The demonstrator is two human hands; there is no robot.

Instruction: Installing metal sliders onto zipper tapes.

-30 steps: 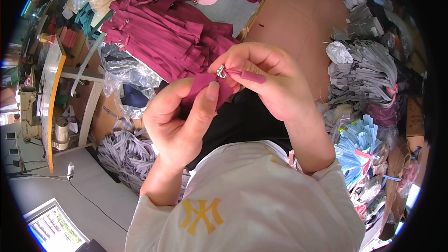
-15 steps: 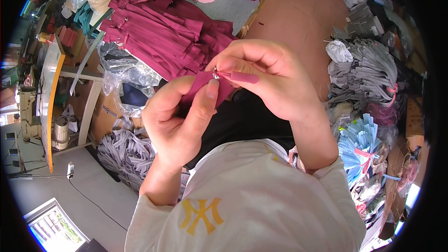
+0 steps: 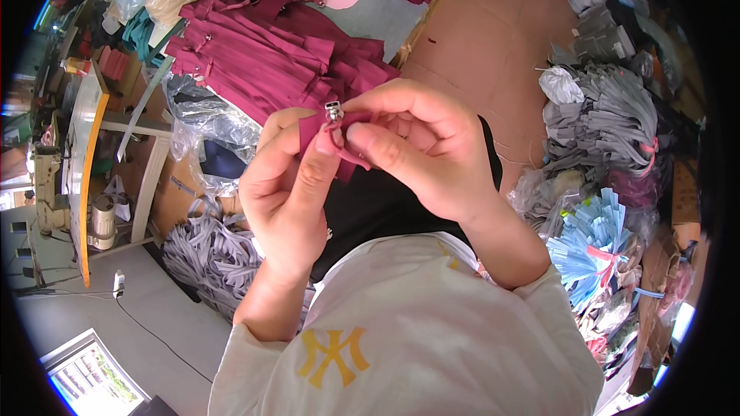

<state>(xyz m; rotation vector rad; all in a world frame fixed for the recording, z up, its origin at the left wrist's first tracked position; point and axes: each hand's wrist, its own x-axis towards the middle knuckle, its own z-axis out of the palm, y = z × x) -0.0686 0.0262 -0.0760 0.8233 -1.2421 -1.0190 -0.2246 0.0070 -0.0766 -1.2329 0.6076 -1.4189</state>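
Fingers of the left hand (image 3: 287,183) pinch a maroon strip (image 3: 310,128); for the right hand (image 3: 433,152) I can't tell. Metal fitting (image 3: 333,112) and cord (image 3: 351,157) already look joined, not yet laid down.

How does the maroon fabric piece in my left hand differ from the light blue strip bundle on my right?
The maroon fabric piece looks smaller than the light blue strip bundle. The piece is pinched in your left hand; the bundle is tied with a pink band. The piece is dark, the bundle pale. Both look like cloth.
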